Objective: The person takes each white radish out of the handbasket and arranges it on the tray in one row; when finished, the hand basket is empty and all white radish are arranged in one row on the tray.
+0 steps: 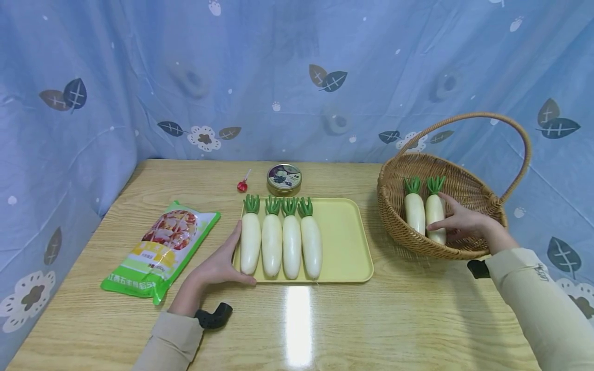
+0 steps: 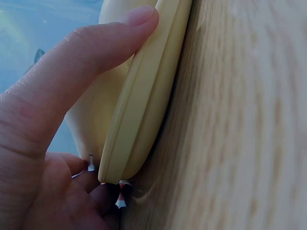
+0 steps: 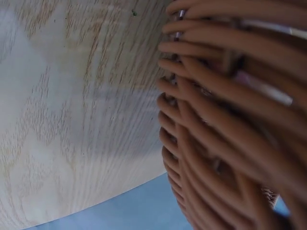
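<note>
A pale yellow tray (image 1: pixel 345 242) carries several white radishes (image 1: pixel 291 247) with green tops, side by side on its left part. My left hand (image 1: pixel 218 265) grips the tray's near left corner, thumb along the near rim; in the left wrist view the thumb (image 2: pixel 96 48) lies over the rim. On the right, a wicker basket (image 1: pixel 441 251) holds two more white radishes, the left one (image 1: pixel 414 211) lying beside the right one (image 1: pixel 434 206). My right hand (image 1: pixel 464 221) reaches inside and holds that right radish between thumb and fingers. The right wrist view shows only the basket's woven side (image 3: pixel 230 120) and the table.
A green and white food bag (image 1: pixel 162 252) lies left of the tray. Behind the tray are a round tin (image 1: pixel 284 178) and a red lollipop (image 1: pixel 243 186). The basket's tall handle (image 1: pixel 482 115) arches over its opening. A blue patterned curtain (image 1: pixel 278 77) hangs behind the wooden table (image 1: pixel 394 319).
</note>
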A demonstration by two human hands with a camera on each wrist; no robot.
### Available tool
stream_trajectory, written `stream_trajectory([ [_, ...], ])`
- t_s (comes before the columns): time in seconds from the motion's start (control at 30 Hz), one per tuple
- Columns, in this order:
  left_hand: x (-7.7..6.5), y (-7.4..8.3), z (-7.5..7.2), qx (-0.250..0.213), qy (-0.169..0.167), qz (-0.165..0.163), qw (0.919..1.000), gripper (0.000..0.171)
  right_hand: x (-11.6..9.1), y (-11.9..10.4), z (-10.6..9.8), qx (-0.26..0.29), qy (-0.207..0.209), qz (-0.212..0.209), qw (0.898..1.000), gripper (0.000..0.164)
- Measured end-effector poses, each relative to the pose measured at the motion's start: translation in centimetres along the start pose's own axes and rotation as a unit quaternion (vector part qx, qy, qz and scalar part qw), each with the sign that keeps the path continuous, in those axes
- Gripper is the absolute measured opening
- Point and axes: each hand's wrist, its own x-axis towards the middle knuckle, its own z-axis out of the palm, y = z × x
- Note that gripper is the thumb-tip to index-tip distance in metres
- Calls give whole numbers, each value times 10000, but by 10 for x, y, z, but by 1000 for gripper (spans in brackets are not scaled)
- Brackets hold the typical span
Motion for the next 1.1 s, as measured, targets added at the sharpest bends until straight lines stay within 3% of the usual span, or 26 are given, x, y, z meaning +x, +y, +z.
stream_trajectory([
  [0.37,0,1,0,28,-15,-33,10000,139,3,1,4,302,195,-176,9992,109],
  [1.1,0,4,-1,52,-17,-58,10000,139,-8,-7,1,175,594,-302,9976,107],
])
